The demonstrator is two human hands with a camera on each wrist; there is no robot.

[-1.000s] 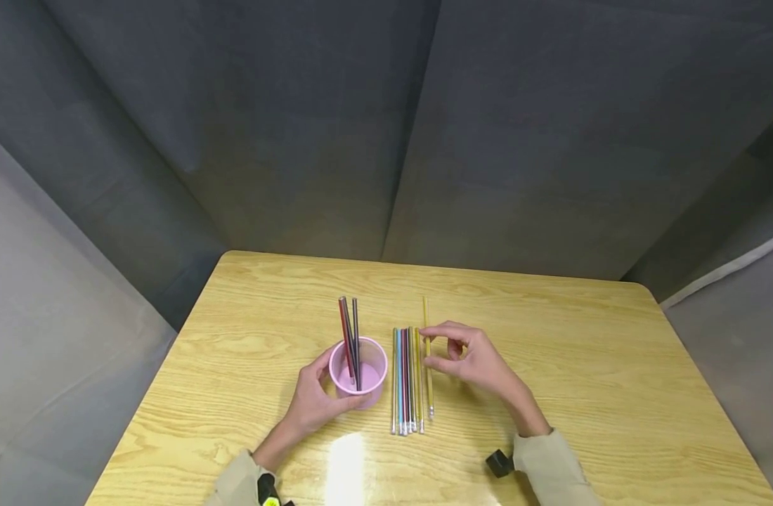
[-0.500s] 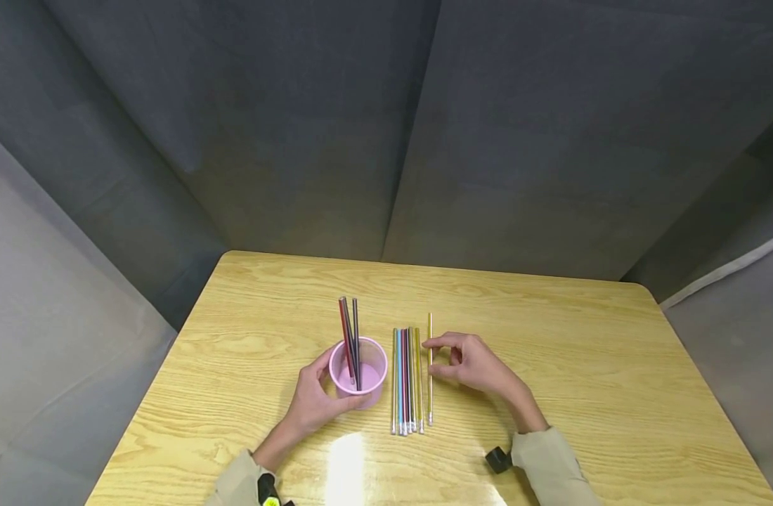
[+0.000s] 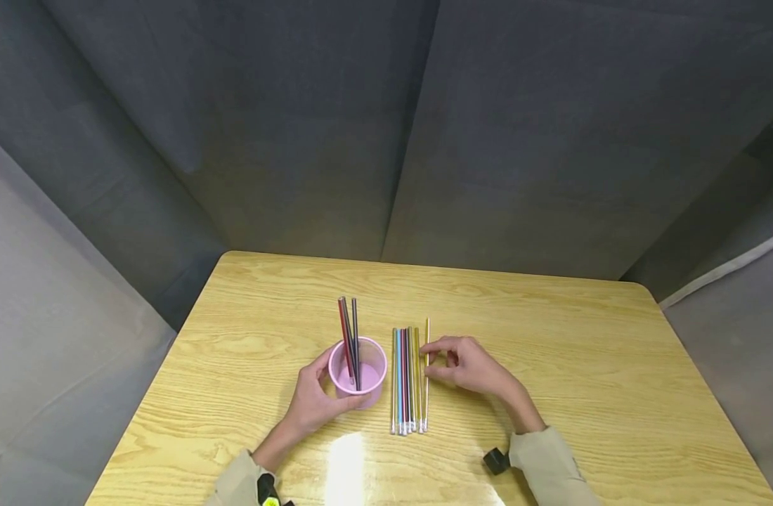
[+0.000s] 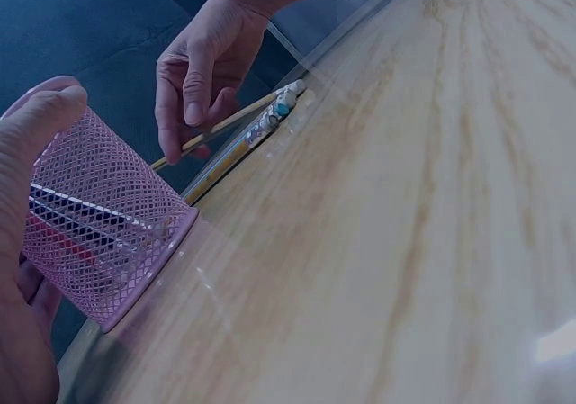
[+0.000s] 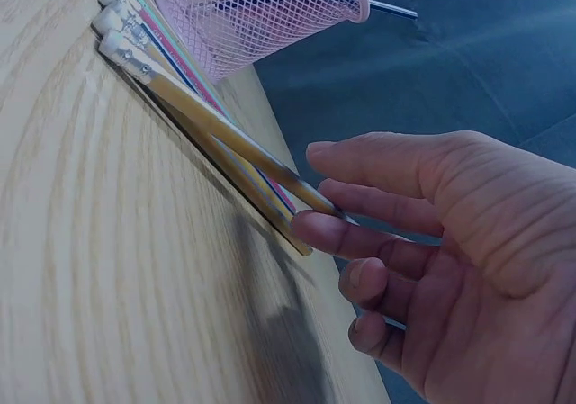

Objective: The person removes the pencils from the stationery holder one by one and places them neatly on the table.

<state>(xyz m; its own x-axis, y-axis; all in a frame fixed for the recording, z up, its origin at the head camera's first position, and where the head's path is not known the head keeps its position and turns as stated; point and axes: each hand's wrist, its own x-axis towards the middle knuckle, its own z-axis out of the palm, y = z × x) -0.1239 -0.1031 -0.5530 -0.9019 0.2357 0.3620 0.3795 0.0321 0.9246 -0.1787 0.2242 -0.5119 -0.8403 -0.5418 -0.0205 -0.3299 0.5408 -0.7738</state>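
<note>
We see the left hand point(image 3: 313, 402) gripping the pink cup point(image 4: 108, 206), probably to steady it; the right hand point(image 3: 473, 365) seemingly pinches a yellow pencil point(image 5: 225, 132).

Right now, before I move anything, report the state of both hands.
Left hand: closed around the pink mesh cup, holding it.
Right hand: holding a yellow pencil with its fingers.
</note>
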